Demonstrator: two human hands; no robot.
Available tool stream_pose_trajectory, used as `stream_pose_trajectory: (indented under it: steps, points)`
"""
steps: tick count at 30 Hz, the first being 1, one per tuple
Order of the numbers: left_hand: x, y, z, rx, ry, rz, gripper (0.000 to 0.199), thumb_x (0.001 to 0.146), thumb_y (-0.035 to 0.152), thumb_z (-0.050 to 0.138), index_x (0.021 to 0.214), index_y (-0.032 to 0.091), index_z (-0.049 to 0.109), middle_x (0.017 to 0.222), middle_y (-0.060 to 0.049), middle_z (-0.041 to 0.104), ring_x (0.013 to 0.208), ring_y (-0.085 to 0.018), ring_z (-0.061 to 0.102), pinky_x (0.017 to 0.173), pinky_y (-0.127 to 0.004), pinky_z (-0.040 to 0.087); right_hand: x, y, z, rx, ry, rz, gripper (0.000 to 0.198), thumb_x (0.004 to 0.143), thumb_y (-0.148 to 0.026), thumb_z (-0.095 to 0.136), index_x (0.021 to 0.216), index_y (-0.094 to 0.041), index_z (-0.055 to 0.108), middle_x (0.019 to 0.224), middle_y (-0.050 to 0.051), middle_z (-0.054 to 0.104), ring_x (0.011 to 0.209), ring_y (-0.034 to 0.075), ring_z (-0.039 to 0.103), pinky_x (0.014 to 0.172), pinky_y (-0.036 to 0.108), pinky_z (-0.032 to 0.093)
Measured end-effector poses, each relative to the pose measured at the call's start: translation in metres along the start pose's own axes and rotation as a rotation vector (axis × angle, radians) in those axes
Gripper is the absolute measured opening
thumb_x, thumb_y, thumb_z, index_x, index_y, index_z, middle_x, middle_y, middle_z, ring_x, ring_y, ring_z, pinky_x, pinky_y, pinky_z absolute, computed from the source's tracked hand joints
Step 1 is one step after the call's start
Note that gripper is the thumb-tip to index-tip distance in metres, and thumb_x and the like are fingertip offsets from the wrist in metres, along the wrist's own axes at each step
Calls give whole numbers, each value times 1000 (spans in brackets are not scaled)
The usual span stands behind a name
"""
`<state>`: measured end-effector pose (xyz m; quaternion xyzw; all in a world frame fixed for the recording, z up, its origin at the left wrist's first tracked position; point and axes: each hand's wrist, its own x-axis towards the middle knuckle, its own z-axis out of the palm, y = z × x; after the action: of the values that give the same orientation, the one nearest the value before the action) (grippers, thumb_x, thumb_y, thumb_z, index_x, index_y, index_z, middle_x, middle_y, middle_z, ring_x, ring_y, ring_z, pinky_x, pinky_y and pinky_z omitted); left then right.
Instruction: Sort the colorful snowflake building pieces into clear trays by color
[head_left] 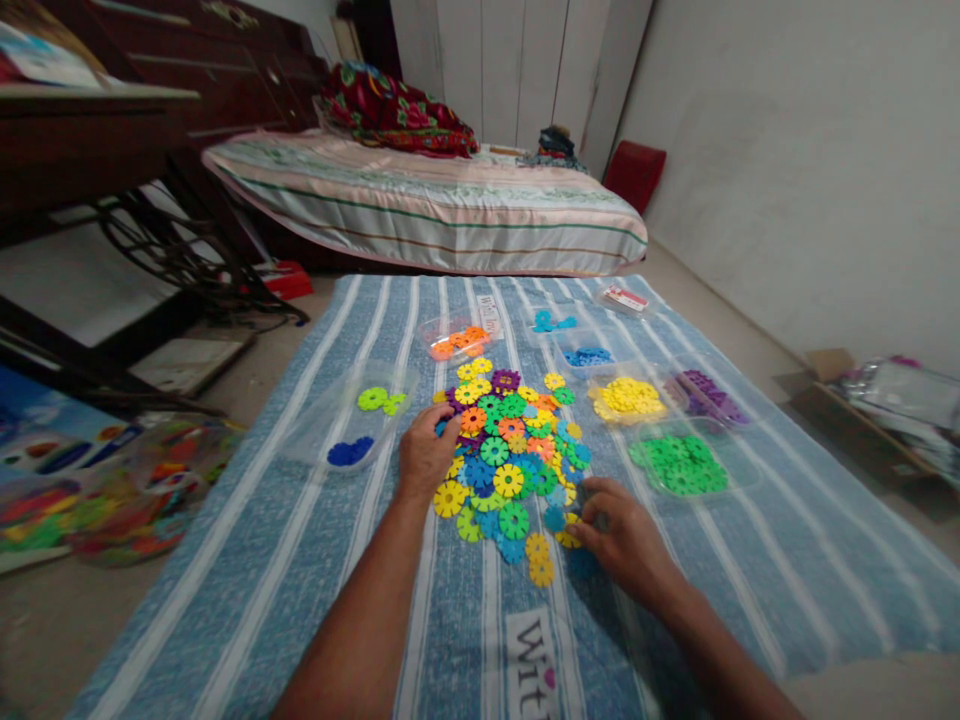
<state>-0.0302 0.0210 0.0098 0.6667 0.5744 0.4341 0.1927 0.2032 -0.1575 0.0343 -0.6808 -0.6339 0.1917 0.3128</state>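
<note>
A pile of flat, notched flower discs (pixel 508 480) in mixed colours lies on a striped cloth (pixel 360 590). At the pile's left edge is my left hand (pixel 426 455), its fingers curled round a blue flower disc (pixel 442 427). My right hand (pixel 622 530) is at the pile's lower right, fingers bent, with the thumb and a fingertip at a yellow flower disc (pixel 568 533). Part of that disc is hidden by the fingers. Just left of my right hand lie a few orange-yellow discs (pixel 538 560).
Clear trays hold sorted discs: lime and dark blue in the left tray (pixel 304 440), orange (pixel 459 343), light blue (pixel 553 320), blue (pixel 589 357), yellow (pixel 630 397), purple (pixel 709 398), green (pixel 684 465). A small box (pixel 625 299) sits far right. Beyond is a bed (pixel 427 215).
</note>
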Motion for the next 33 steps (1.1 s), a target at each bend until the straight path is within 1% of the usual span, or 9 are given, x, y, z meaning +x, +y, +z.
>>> stream_pose_trajectory:
  steps: [6, 10, 13, 15, 19, 21, 23, 29, 33]
  points:
    - [0, 0, 0, -3, 3, -11, 24, 79, 37, 53, 91, 21, 67, 105, -3, 70, 101, -20, 64, 98, -33, 46, 4, 0, -10, 80, 3, 29, 14, 76, -23, 63, 63, -21, 60, 106, 8, 66, 97, 23, 64, 84, 39, 51]
    - [0, 1, -1, -10, -8, -6, 25, 80, 37, 53, 91, 20, 67, 104, -4, 70, 100, -21, 64, 98, -34, 46, 9, -1, -14, 119, 14, -2, 18, 78, -28, 62, 62, -21, 59, 97, 7, 68, 94, 23, 65, 79, 37, 51]
    - [0, 2, -2, -10, -15, 0, 25, 80, 37, 52, 91, 20, 67, 104, -4, 70, 100, -21, 64, 98, -33, 46, 24, 0, -21, 133, 58, -43, 23, 80, -33, 60, 60, -21, 58, 92, 7, 69, 90, 22, 66, 77, 35, 51]
    - [0, 2, -2, -5, -15, -2, 25, 80, 37, 52, 91, 20, 66, 105, -4, 70, 101, -20, 64, 98, -33, 46, 41, 5, -29, 133, 152, -58, 24, 80, -37, 60, 62, -21, 59, 90, 7, 69, 87, 22, 66, 75, 34, 51]
    - [0, 3, -3, -4, -12, -10, 25, 79, 37, 52, 90, 20, 67, 106, -5, 70, 102, -20, 63, 99, -33, 45, 72, 18, -49, 60, 507, -61, 25, 82, -41, 57, 71, -20, 63, 79, 5, 68, 74, 19, 63, 69, 32, 50]
    - [0, 3, -3, -11, -16, -13, 24, 79, 37, 53, 90, 20, 67, 105, -4, 70, 103, -20, 63, 99, -33, 46, 77, 21, -52, -8, 585, -97, 24, 83, -40, 57, 72, -20, 63, 74, 5, 67, 70, 19, 62, 69, 32, 49]
    - [0, 2, -3, -17, -14, -14, 23, 78, 36, 53, 90, 21, 67, 105, -3, 70, 102, -20, 63, 98, -33, 46, 72, 21, -49, -43, 530, -150, 23, 85, -37, 56, 72, -20, 63, 74, 4, 66, 70, 18, 62, 70, 31, 48]
    - [-1, 0, 0, -18, -1, -16, 24, 79, 36, 54, 92, 21, 67, 105, -3, 70, 100, -20, 64, 98, -34, 46, 40, 16, -15, -65, 218, -254, 19, 90, -31, 51, 78, -21, 62, 77, 4, 67, 72, 17, 62, 69, 27, 47]
    - [-1, 0, 0, -10, 2, -4, 24, 79, 36, 54, 92, 21, 68, 104, -3, 71, 99, -20, 64, 98, -34, 46, 39, 18, -3, -194, 113, -242, 16, 90, -27, 49, 85, -20, 63, 87, 7, 66, 82, 19, 61, 74, 28, 46]
